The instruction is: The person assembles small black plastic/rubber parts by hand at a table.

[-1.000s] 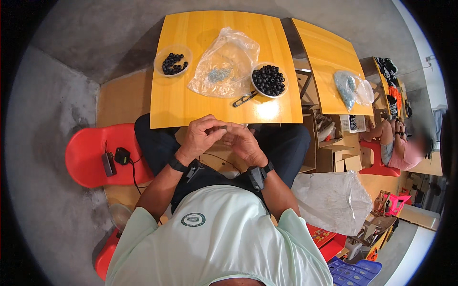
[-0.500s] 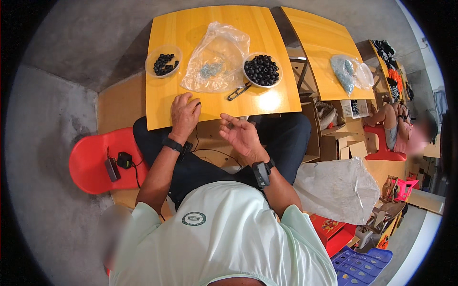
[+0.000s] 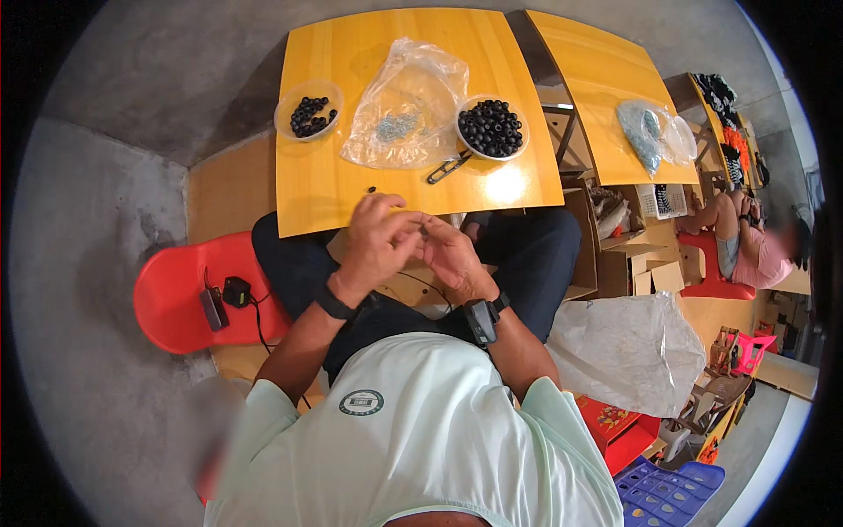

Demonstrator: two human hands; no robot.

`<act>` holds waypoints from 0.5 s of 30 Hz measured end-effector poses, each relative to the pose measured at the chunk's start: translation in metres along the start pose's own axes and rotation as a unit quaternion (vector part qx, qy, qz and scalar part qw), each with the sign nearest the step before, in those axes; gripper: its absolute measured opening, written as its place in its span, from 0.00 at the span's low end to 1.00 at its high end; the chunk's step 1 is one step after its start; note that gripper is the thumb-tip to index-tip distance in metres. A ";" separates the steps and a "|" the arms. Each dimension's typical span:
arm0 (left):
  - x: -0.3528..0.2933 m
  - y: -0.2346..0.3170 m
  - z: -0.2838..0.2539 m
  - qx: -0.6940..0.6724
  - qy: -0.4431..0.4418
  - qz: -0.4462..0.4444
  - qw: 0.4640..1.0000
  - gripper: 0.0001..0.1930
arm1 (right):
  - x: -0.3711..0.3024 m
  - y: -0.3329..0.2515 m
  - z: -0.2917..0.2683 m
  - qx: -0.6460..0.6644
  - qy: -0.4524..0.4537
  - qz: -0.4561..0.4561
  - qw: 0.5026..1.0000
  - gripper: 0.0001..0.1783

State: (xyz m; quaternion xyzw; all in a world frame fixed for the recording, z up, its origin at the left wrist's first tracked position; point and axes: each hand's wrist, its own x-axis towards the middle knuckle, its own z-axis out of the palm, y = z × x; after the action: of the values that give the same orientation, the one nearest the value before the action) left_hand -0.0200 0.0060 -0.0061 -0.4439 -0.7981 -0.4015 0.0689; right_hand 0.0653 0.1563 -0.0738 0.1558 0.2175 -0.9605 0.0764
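Just beyond the table's near edge, my left hand (image 3: 379,239) and my right hand (image 3: 454,256) meet at the fingertips, thumbs and fingers pinched together. Whatever sits between them is too small or hidden to make out. A single small black piece (image 3: 371,190) lies on the yellow table (image 3: 320,193), a little past my left fingers. Black beads fill a round clear tub (image 3: 490,128) at the right, and fewer lie in another clear tub (image 3: 308,111) at the left. Between the tubs, a clear plastic bag (image 3: 413,97) holds small silvery bits (image 3: 397,126).
A small black thread snipper (image 3: 448,167) lies beside the right tub. Left of my legs stands a red chair (image 3: 176,294) with black devices and a cable. A second yellow table (image 3: 606,79), cardboard boxes (image 3: 654,274) and a white sack (image 3: 623,347) are to the right; another person sits farther off.
My left hand has moved right, away from the small black piece, to join my right hand. My right hand's fingers have closed from a half-open, palm-up pose.
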 end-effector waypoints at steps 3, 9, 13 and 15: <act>-0.012 -0.005 0.023 0.005 -0.014 -0.005 1.000 0.14 | -0.001 0.005 0.002 -0.033 -0.007 -0.003 0.999 0.18; -0.023 -0.009 0.033 -0.048 -0.005 -0.067 0.997 0.12 | -0.009 0.000 0.006 -0.064 -0.030 0.008 0.997 0.19; -0.018 -0.010 0.034 -0.034 0.046 -0.066 0.996 0.11 | -0.008 0.004 -0.006 -0.025 -0.012 0.004 1.000 0.16; -0.018 -0.011 0.033 -0.002 0.060 -0.042 0.997 0.11 | -0.009 0.005 -0.005 -0.018 -0.006 0.002 1.000 0.16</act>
State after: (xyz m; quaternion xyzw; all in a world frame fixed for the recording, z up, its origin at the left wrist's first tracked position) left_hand -0.0093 0.0148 -0.0427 -0.3850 -0.8098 -0.4317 0.0989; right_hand 0.0759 0.1548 -0.0777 0.1492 0.2344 -0.9570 0.0828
